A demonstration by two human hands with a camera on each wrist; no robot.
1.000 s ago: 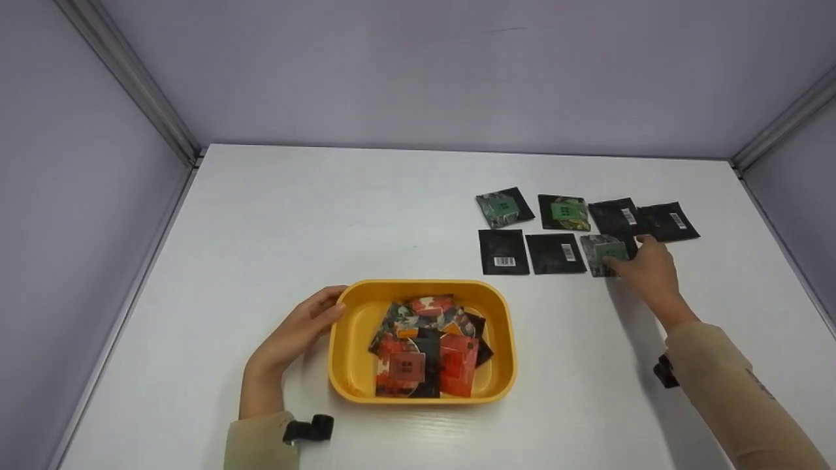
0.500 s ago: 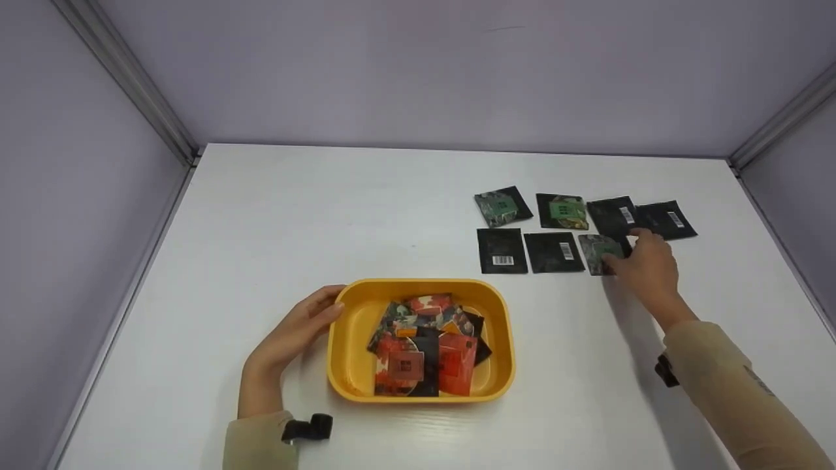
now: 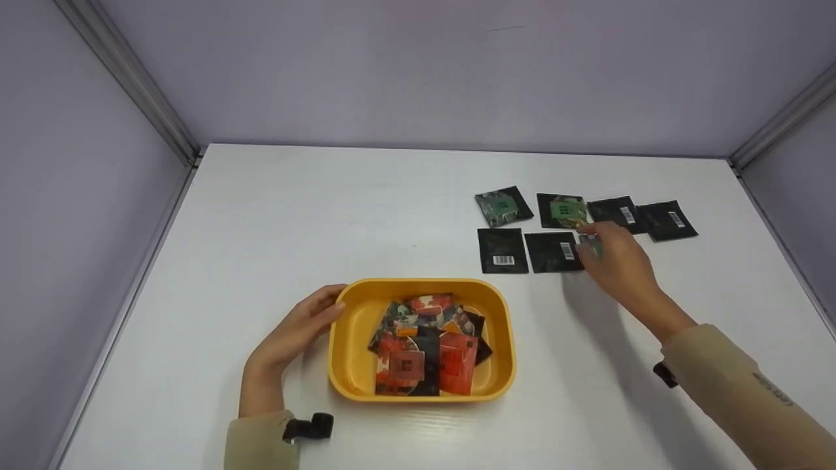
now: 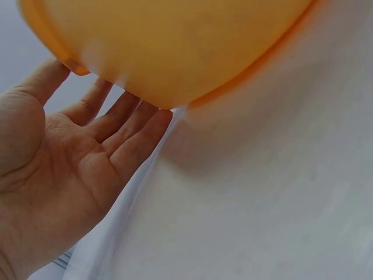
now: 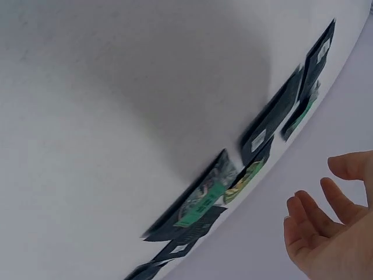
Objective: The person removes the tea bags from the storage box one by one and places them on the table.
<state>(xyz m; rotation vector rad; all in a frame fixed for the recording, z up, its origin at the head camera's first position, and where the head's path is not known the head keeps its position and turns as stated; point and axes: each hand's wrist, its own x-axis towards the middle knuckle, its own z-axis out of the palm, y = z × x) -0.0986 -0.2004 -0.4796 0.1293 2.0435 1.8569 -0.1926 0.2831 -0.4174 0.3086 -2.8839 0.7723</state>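
Note:
My left hand point(image 3: 304, 329) holds the left end of the yellow tray point(image 3: 336, 372), thumb over the rim and fingers against the outer wall point(image 4: 186, 52). Small flat packets with red and dark prints point(image 3: 406, 365) lie overlapping in the tray. At the right, my right hand point(image 3: 617, 258) hovers over the front row of black packets with nothing in it. In the right wrist view its fingers point(image 5: 309, 221) are loosely curved, apart from the packets. The hand partly hides a packet with a grey-green print point(image 3: 590, 244). Just behind its fingertips is a green-and-yellow packet point(image 3: 563, 210).
Two black packets with barcodes point(image 3: 501, 250) lie at the left of the front row. The back row has a green-printed packet point(image 3: 504, 206) and two black barcode packets point(image 3: 667, 220) at its right. Grey panels point(image 3: 457, 78) border the white table point(image 3: 294, 209).
My right hand has left the grey-green packet's right side and shifted left, over that packet. The left hand and the tray stay in place.

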